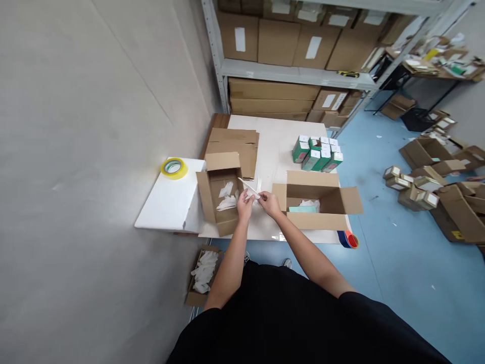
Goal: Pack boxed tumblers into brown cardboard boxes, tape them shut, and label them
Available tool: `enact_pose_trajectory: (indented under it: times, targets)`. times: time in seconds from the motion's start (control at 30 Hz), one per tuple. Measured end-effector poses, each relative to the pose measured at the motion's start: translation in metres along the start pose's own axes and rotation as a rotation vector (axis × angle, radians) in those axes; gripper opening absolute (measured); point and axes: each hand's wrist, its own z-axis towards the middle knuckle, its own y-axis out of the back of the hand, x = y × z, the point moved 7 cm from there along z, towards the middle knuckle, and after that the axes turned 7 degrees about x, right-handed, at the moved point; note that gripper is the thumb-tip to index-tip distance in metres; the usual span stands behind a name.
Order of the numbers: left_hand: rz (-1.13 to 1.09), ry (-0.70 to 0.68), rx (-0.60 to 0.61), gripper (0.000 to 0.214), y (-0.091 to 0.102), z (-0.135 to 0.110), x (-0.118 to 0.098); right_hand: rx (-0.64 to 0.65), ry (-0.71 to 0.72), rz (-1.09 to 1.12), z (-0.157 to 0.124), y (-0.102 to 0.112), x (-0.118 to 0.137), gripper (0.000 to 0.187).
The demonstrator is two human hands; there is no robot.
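Over the table, between two open cartons, my left hand (245, 206) and my right hand (270, 203) pinch a thin, limp white piece that looks like a glove (249, 188). It stretches up and left from my fingers. Beside my left hand stands an open cardboard box (205, 194) with several similar white pieces (226, 203) inside. Just right of my right hand, a second open cardboard box (317, 221) holds crumpled white material (310, 203) and a flat pale green piece (302, 209).
Several green-and-white small boxes (317, 154) stand at the table's back right. Flattened cardboard (235, 136) lies back left. Yellow tape (174, 168) rests on a white surface (166, 202). More tape (348, 239) sits at the front-right corner. Below, a carton (194, 298) holds white pieces.
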Motion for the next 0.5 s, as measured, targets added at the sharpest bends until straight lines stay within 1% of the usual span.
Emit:
enact_pose_trajectory:
  times: [0.07,0.17,0.27,0.33,0.37,0.4,0.43,0.5]
  targets:
    - [0.002,-0.007,0.051,0.062,-0.04,-0.002,-0.014,-0.066,-0.009,0.037,-0.013,0.04,-0.013,0.028]
    - [-0.014,-0.027,0.166,0.058,-0.109,-0.009,-0.031,-0.186,-0.021,0.051,-0.039,0.102,-0.039,0.025]
    - [-0.052,-0.02,0.309,0.055,-0.178,-0.022,-0.04,-0.291,-0.065,0.024,-0.064,0.159,-0.071,0.026]
    - [-0.037,-0.009,0.379,0.056,-0.213,-0.031,-0.041,-0.305,-0.112,-0.008,-0.076,0.188,-0.094,0.028]
    - [-0.005,-0.01,0.394,0.057,-0.225,-0.035,-0.04,-0.29,-0.137,-0.026,-0.081,0.2,-0.105,0.029]
    - [0.039,-0.013,0.395,0.057,-0.233,-0.039,-0.039,-0.266,-0.155,-0.048,-0.084,0.209,-0.116,0.031]
    - [0.088,-0.02,0.38,0.057,-0.237,-0.042,-0.038,-0.24,-0.167,-0.07,-0.087,0.217,-0.126,0.032]
    - [0.177,-0.044,0.294,0.052,-0.233,-0.047,-0.033,-0.211,-0.159,-0.102,-0.093,0.23,-0.143,0.036]
